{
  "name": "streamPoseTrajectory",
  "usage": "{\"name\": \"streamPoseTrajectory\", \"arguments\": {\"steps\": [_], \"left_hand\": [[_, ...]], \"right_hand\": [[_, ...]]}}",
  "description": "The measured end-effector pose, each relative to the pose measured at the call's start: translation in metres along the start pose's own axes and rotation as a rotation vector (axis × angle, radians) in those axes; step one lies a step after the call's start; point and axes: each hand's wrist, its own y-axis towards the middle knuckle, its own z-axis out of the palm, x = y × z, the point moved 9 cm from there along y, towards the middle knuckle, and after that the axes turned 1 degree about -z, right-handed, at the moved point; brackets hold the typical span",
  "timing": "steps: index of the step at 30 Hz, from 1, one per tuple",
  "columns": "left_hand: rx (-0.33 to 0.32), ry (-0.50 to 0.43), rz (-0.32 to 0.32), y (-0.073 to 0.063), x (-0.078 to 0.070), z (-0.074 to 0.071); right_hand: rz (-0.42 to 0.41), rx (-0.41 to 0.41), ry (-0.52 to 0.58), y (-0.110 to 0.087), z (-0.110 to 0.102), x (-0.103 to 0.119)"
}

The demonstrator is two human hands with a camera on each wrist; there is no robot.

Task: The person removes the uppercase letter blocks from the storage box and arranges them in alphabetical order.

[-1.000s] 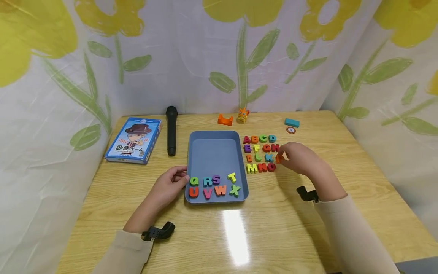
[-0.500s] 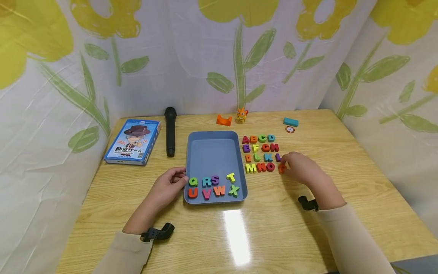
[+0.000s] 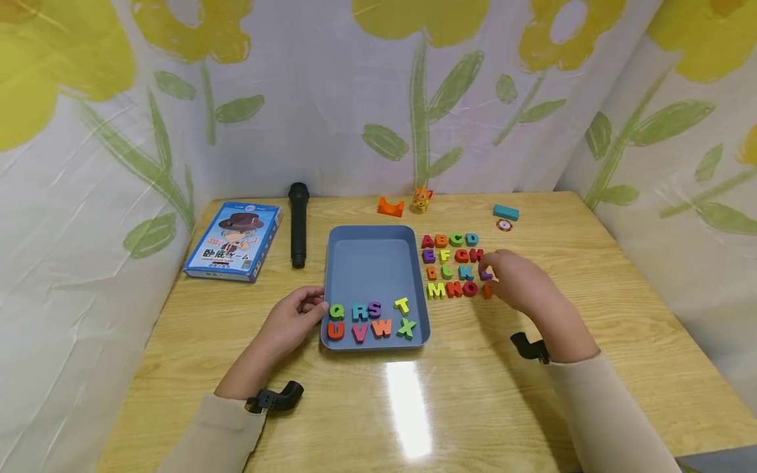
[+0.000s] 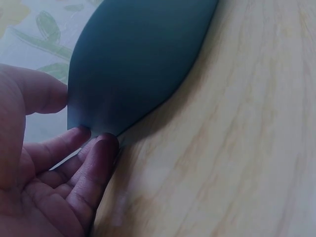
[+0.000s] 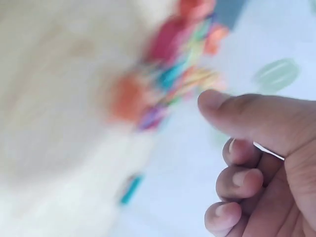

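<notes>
My left hand (image 3: 294, 316) grips the left edge of a blue-grey tray (image 3: 378, 232), its thumb at the rim and fingertips against the outer wall in the left wrist view. Inside, two rows of letter pieces lie near the front, including a green Q (image 3: 336, 312) and a green X (image 3: 406, 328). My right hand (image 3: 520, 281) is just right of the rows of coloured letters beside the tray, close above a purple L (image 3: 486, 276) and an orange letter (image 3: 487, 290). Its fingers are loosely bent, with nothing between them in the right wrist view (image 5: 261, 148).
A blue game box (image 3: 233, 240) and a black microphone (image 3: 298, 226) lie left of the tray. At the table's back are an orange stand (image 3: 391, 207), a small orange figurine (image 3: 422, 199), a teal block (image 3: 505, 212) and a poker chip (image 3: 504, 225).
My right hand has put the orange letter down at the end of the bottom row, let go and moved slightly up beside the purple L. My left hand stays at the tray.
</notes>
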Motion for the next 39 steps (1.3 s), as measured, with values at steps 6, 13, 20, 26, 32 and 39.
{"name": "streamPoseTrajectory", "arguments": {"steps": [6, 13, 20, 26, 32, 39], "left_hand": [[0.007, -0.021, 0.017, -0.001, -0.001, -0.001], [0.026, -0.021, 0.034, -0.001, -0.004, -0.003], [0.053, -0.031, 0.046, -0.010, -0.004, 0.000], [0.049, -0.046, 0.036, -0.019, 0.002, -0.002], [0.045, -0.037, 0.031, -0.019, 0.003, -0.002], [0.053, -0.061, 0.028, -0.018, 0.003, -0.001]], "right_hand": [[-0.150, -0.004, -0.018, 0.028, -0.026, 0.096], [-0.361, 0.158, -0.112, 0.071, 0.017, 0.205], [-0.393, 0.321, -0.146, 0.086, 0.067, 0.241], [-0.421, 0.357, -0.150, 0.088, 0.083, 0.253], [-0.450, 0.346, -0.165, 0.088, 0.086, 0.256], [-0.443, 0.330, -0.179, 0.086, 0.084, 0.256]]}}
